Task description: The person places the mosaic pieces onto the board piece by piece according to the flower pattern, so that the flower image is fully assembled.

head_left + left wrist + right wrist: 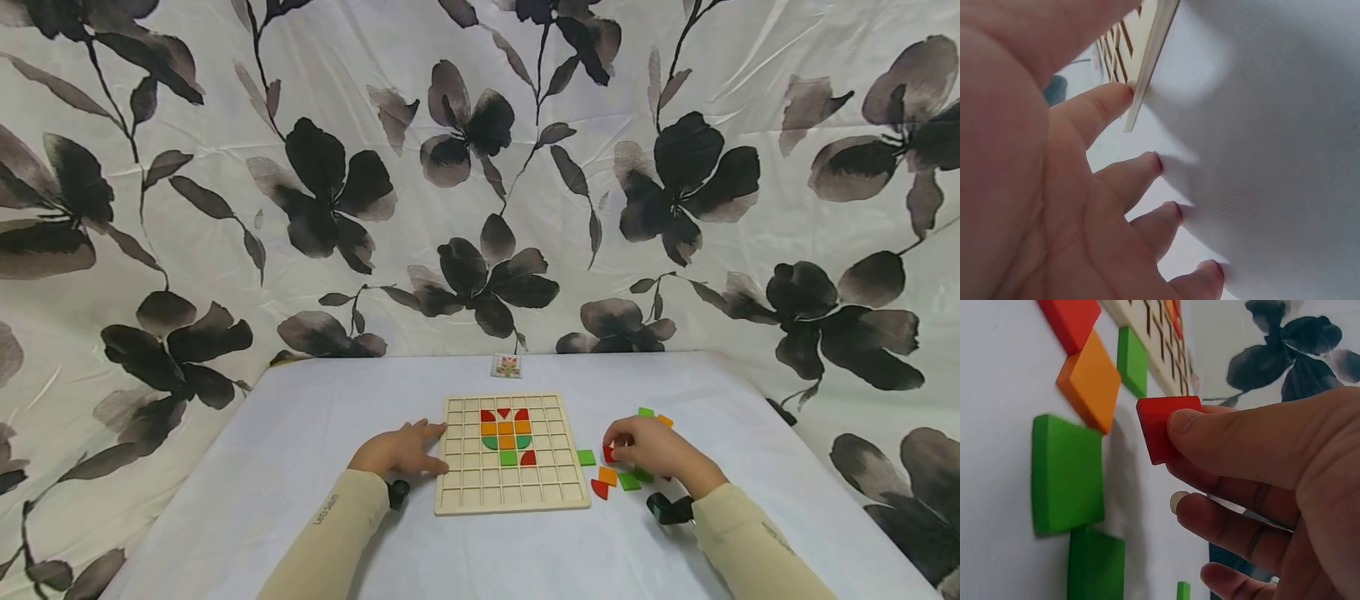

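Sleeves (pixel 337 533) of pale cloth come in from the bottom edge over the white table (pixel 300 433), which stands before a flowered cloth backdrop (pixel 480 167). On the table lies a wooden grid board (pixel 510 492) with coloured tiles set in its middle cells. At its left edge rests the left hand (pixel 399 451), fingers straight and spread flat, one fingertip (pixel 1124 92) touching the board's rim, holding nothing. Right of the board, the right hand (pixel 654 448) pinches a red tile (pixel 1163 425) between thumb and forefinger, just above loose green and orange tiles (pixel 1066 472). Behind the board sits a small picture card (pixel 506 365)
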A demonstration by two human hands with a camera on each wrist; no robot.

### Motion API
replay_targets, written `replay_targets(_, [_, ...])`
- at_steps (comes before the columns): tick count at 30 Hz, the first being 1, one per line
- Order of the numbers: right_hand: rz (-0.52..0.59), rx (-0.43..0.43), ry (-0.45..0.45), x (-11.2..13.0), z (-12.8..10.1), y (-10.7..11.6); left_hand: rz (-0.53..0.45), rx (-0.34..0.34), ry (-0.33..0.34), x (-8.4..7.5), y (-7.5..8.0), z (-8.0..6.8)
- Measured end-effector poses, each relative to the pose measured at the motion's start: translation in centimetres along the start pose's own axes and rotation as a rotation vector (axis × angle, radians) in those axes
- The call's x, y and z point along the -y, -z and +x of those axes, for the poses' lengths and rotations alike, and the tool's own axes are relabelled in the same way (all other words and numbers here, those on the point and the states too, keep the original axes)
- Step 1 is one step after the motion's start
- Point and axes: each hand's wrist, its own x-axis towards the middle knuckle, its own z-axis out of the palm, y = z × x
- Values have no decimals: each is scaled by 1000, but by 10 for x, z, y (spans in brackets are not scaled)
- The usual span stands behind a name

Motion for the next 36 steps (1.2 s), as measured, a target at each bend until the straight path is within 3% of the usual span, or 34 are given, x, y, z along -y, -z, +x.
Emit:
replay_targets(5, [-12, -20, 90, 9, 7, -3, -3, -5, 7, 0, 0, 0])
replay_targets(16, [4, -37, 177, 38, 23, -20, -29, -8, 21, -1, 0, -5])
replay_targets(36, [35, -7, 342, 98, 47, -59, -36, -21, 36, 3, -2, -1])
